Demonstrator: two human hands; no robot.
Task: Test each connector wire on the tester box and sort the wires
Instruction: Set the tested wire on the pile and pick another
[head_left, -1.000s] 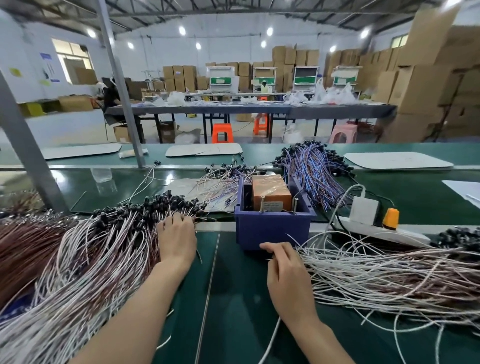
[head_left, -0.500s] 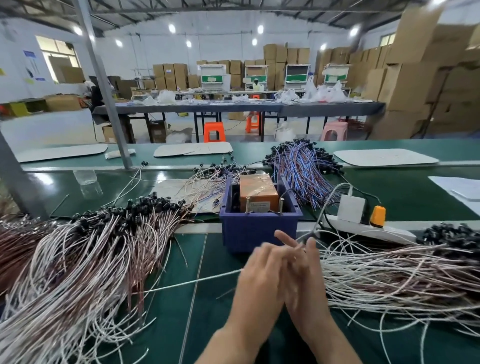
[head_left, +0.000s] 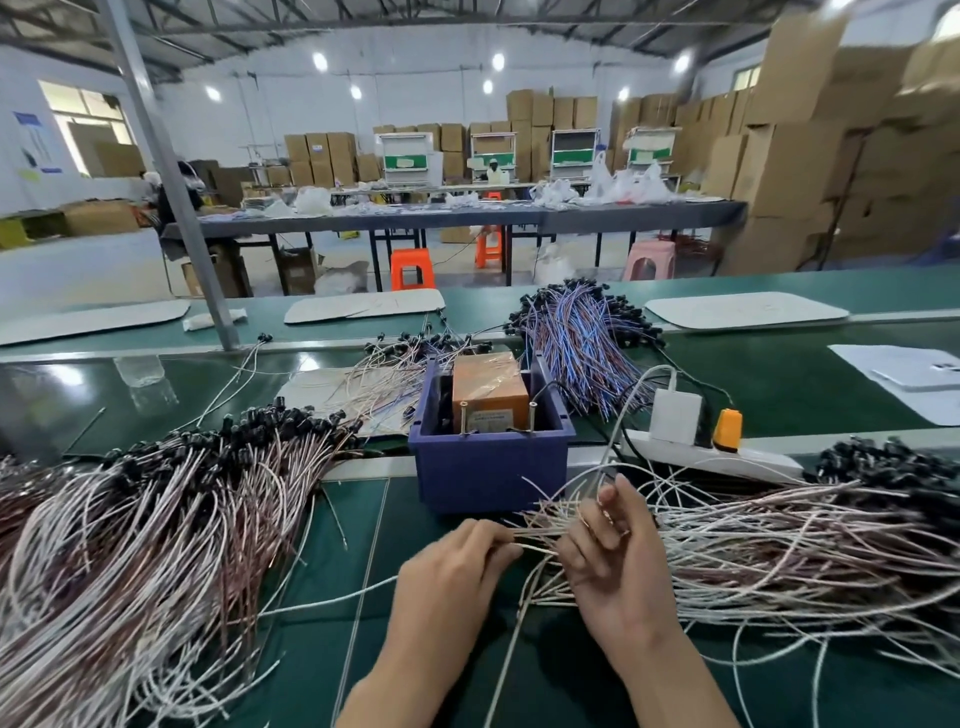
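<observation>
An orange tester box sits in a blue plastic bin at the middle of the green bench. In front of the bin my left hand pinches the bare ends of a few thin white wires. My right hand holds the same small bunch just to the right, fingers spread among the strands. A big pile of white and brown wires with black connectors lies on the left. Another spread of wires lies on the right.
A bundle of blue and red wires lies behind the bin. A white power strip with a white adapter and an orange plug sits to the bin's right. A grey metal post rises at the left. Papers lie far right.
My left hand left the left pile and came to the middle. Both hands met in front of the bin and now hold wire ends from the right pile.
</observation>
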